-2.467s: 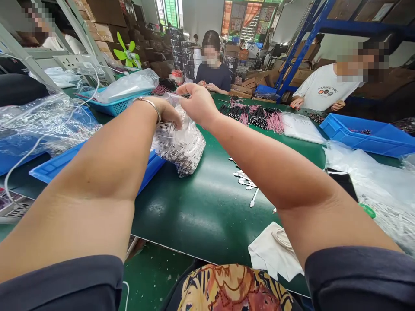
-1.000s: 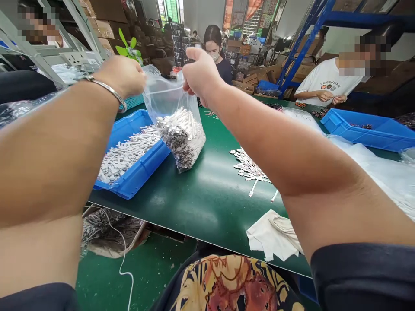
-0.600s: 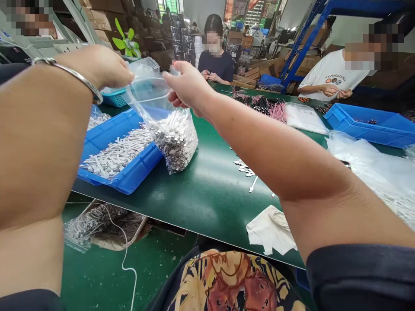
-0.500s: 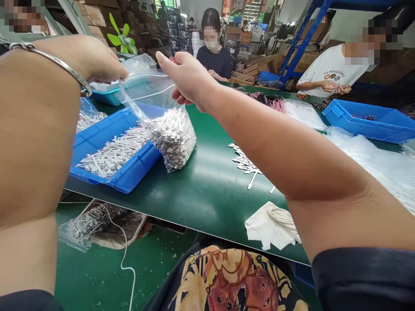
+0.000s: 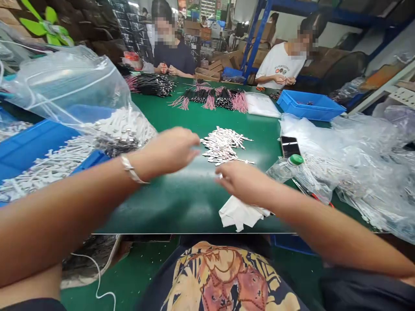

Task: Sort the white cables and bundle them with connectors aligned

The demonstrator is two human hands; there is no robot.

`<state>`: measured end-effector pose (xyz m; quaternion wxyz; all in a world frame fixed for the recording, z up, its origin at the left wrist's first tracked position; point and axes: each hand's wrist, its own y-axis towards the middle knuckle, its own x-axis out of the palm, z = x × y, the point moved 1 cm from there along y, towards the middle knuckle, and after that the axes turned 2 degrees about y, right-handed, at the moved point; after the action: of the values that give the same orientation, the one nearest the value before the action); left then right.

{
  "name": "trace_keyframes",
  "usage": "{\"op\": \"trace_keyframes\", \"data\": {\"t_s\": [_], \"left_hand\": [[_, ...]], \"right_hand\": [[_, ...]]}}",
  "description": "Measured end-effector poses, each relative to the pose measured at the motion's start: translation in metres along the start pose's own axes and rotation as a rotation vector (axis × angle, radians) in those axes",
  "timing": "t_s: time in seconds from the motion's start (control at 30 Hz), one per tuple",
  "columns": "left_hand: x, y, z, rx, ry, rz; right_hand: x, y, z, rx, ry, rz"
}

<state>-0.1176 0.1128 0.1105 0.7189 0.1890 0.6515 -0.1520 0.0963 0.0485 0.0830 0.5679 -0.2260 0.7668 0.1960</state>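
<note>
A clear plastic bag (image 5: 78, 93) of small white and metal parts leans on the blue tray (image 5: 29, 142) at the left, and neither hand is on it. My left hand (image 5: 171, 149) hovers over the green table (image 5: 181, 198), smeared by motion. My right hand (image 5: 241, 181) is low beside it, fingers drawn together near a tiny white piece at their tips. A loose pile of white parts (image 5: 223, 144) lies just beyond both hands. A white cloth (image 5: 238, 214) sits under my right wrist at the table's near edge.
A phone (image 5: 289, 146) and a green-capped bottle (image 5: 293, 166) lie to the right, beside heaps of clear plastic bags (image 5: 366, 160). Bundles of black and pink wires (image 5: 210, 98) and a blue bin (image 5: 308, 105) sit farther back. Two people work at the far side.
Both hands have let go of the bag, which now rests on the blue tray. They have dropped toward the table's middle, and my view has swung right.
</note>
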Motion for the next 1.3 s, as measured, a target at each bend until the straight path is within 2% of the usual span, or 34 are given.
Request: {"op": "trace_keyframes", "data": {"t_s": [0.07, 0.13, 0.2, 0.27, 0.4, 0.5, 0.67, 0.8, 0.9, 1.03, 1.17, 1.3], "left_hand": [[0.046, 0.014, 0.032, 0.236, 0.045, -0.127], [0.080, 0.034, 0.041, 0.239, 0.085, -0.106], [0.099, 0.061, 0.038, 0.207, 0.112, -0.050], [0.105, 0.093, 0.032, 0.162, 0.133, 0.022], [0.103, 0.158, 0.028, 0.130, 0.162, 0.105], [0.108, 0.198, 0.038, 0.198, 0.179, 0.107], [0.134, 0.249, 0.072, 0.384, 0.188, 0.007], [0.154, 0.280, 0.085, 0.435, 0.175, -0.095], [0.160, 0.297, 0.075, 0.400, 0.158, -0.183], [0.158, 0.305, 0.044, 0.297, 0.112, -0.261], [0.154, 0.288, 0.016, 0.201, 0.043, -0.280], [0.155, 0.254, 0.008, 0.117, 0.002, -0.200]], "right_hand": [[0.038, -0.044, 0.011, 0.022, -0.039, -0.071], [0.071, -0.078, 0.022, 0.106, -0.052, -0.018], [0.096, -0.103, 0.034, 0.169, -0.041, 0.056], [0.110, -0.118, 0.043, 0.198, -0.033, 0.133], [0.118, -0.130, 0.050, 0.218, 0.001, 0.279], [0.116, -0.131, 0.051, 0.235, 0.025, 0.338], [0.115, -0.128, 0.055, 0.227, 0.037, 0.400], [0.116, -0.125, 0.061, 0.190, 0.020, 0.454], [0.119, -0.122, 0.066, 0.118, -0.020, 0.517], [0.121, -0.120, 0.070, 0.089, -0.028, 0.540], [0.122, -0.121, 0.070, 0.116, -0.007, 0.537], [0.123, -0.123, 0.068, 0.152, 0.017, 0.547]]}}
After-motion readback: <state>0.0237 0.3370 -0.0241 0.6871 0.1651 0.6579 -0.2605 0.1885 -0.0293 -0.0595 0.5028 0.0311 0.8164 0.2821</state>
